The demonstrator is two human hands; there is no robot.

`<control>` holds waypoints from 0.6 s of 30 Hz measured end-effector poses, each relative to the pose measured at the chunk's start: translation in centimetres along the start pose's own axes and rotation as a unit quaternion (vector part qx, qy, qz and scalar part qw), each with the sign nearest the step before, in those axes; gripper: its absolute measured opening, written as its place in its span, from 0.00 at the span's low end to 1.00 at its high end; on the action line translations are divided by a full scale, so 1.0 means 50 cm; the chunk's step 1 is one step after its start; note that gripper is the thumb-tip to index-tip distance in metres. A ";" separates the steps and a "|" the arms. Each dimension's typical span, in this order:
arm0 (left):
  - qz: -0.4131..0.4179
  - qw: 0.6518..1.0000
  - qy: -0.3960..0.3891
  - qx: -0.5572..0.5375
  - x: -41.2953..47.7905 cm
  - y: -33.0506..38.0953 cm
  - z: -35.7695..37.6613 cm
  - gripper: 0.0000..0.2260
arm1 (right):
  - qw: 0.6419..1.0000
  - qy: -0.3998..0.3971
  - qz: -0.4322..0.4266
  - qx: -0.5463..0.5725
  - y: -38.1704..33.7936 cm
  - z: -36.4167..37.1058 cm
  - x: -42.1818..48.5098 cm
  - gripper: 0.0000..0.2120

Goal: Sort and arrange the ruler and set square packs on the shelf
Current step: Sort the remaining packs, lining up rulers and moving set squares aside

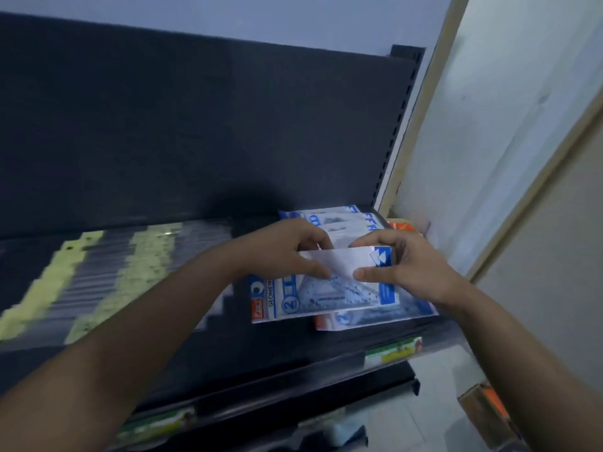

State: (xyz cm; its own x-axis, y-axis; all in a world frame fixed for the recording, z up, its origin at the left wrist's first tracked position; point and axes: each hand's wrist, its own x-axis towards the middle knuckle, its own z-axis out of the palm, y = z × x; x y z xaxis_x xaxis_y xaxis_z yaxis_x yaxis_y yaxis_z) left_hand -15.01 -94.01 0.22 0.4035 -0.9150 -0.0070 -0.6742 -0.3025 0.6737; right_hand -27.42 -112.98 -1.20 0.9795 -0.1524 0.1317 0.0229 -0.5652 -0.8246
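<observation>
**Q:** What are the hands doing?
**A:** Head camera: the left hand (287, 252) and right hand (411, 272) both pinch the top edge of a blue-and-white set square pack (326, 298), thumbs in front, fingers curled behind.
**Q:** Where is it?
**A:** At the right end of the dark shelf (261, 350), overlapping another pack (375, 319). Blurred ruler packs (98, 272) lie to the left.

The top set square pack (293, 298) has blue letters on its left side that start "GEOMETR". Beside them is a big "2" in a blue ring. The lower pack (375, 319) under it shows a "2" too. Blue letters on the back packs (339, 216) and the shelf label (393, 349) are too blurry to read.
</observation>
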 end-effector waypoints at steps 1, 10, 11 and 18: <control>-0.014 1.000 0.005 -0.001 0.029 0.012 0.022 0.10 | 1.000 -0.010 0.003 0.000 0.031 -0.031 0.000 0.15; -0.156 0.985 -0.004 0.074 0.121 0.060 0.153 0.22 | 0.989 -0.125 -0.026 -0.081 0.198 -0.135 0.005 0.14; -0.158 0.985 0.006 0.068 0.120 0.061 0.157 0.22 | 0.988 -0.124 -0.032 -0.091 0.207 -0.133 0.008 0.15; -0.191 0.976 0.081 0.059 0.106 0.060 0.154 0.20 | 0.967 -0.103 -0.097 -0.211 0.211 -0.118 0.023 0.29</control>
State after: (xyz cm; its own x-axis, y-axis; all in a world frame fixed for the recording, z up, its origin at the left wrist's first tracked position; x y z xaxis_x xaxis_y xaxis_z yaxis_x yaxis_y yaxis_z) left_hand -19.66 -101.80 -3.46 0.7258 -0.6776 -0.1188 -0.5173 -0.6514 0.5551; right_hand -27.24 -123.89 -6.52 0.9849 0.1309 0.1131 0.1700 -0.8544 -0.4910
